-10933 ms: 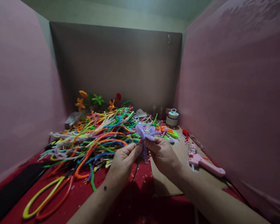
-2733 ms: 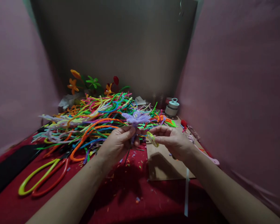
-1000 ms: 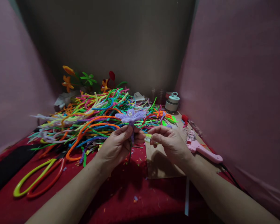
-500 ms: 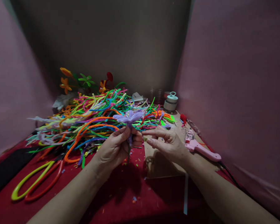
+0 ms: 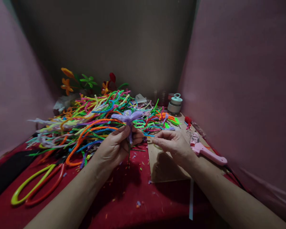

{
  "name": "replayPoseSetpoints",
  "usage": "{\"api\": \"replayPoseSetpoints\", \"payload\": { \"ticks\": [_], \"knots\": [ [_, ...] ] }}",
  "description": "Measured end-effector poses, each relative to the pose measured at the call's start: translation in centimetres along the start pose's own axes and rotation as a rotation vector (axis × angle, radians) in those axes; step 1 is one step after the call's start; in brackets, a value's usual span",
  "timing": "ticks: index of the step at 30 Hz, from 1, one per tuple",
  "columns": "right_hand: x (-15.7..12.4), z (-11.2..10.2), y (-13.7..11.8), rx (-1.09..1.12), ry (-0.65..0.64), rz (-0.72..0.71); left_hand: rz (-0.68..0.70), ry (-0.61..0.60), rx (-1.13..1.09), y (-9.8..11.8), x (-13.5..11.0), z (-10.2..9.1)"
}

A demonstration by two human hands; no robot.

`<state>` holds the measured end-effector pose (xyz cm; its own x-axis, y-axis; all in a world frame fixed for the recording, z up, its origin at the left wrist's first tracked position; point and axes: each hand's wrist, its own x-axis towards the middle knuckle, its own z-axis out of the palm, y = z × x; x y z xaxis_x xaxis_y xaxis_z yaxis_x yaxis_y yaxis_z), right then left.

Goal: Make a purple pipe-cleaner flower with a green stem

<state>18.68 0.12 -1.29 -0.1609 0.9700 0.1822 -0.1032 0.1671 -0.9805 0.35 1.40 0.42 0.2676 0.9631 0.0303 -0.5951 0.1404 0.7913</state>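
My left hand (image 5: pixel 120 143) is closed around the base of a purple pipe-cleaner flower (image 5: pixel 128 117), held upright with its petals spread above the fingers. A thin dark green stem (image 5: pixel 129 156) hangs below that hand. To the right, my right hand (image 5: pixel 173 144) is closed in a pinch over a piece of cardboard (image 5: pixel 170 175). A pale greenish edge (image 5: pixel 158 147) shows under its fingers; what it is, I cannot make out. At the fingertips ends a short blue strand (image 5: pixel 149 135); whether it is held or lies behind cannot be told.
A large heap of coloured pipe cleaners (image 5: pixel 85 119) lies behind my hands. Scissors (image 5: pixel 41 186) with yellow and red handles rest at left. A pink glue gun (image 5: pixel 208 153) lies at right, near a lidded jar (image 5: pixel 175 104). Finished flowers (image 5: pixel 88 81) stand at the back.
My left hand has shifted slightly left with the purple flower. My right hand has moved a little to the right, away from it, and its extended index finger has curled into a pinch.
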Motion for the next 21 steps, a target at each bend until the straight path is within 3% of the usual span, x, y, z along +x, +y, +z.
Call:
{"api": "replayPoseSetpoints", "payload": {
  "ticks": [6, 9, 14, 18, 21],
  "knots": [
    [-0.1, 0.2, -0.1, 0.145, 0.038, 0.005, -0.043, -0.049, 0.153, -0.3, -0.2, 0.2],
    [-0.2, 0.2, -0.1, 0.211, -0.001, 0.023, -0.041, -0.016, 0.27, -0.7, -0.6, 0.4],
    [-0.4, 0.9, 0.1, 0.274, -0.058, 0.049, -0.077, -0.087, 0.384, -1.7, -1.3, 1.4],
    [-0.6, 1.7, 0.3, 0.319, -0.121, 0.068, -0.083, -0.071, 0.42, -2.2, -1.7, 2.1],
    [-0.7, 2.1, 0.3, 0.317, -0.091, 0.08, -0.104, -0.068, 0.436, -2.2, -1.8, 2.3]
  ]
}}
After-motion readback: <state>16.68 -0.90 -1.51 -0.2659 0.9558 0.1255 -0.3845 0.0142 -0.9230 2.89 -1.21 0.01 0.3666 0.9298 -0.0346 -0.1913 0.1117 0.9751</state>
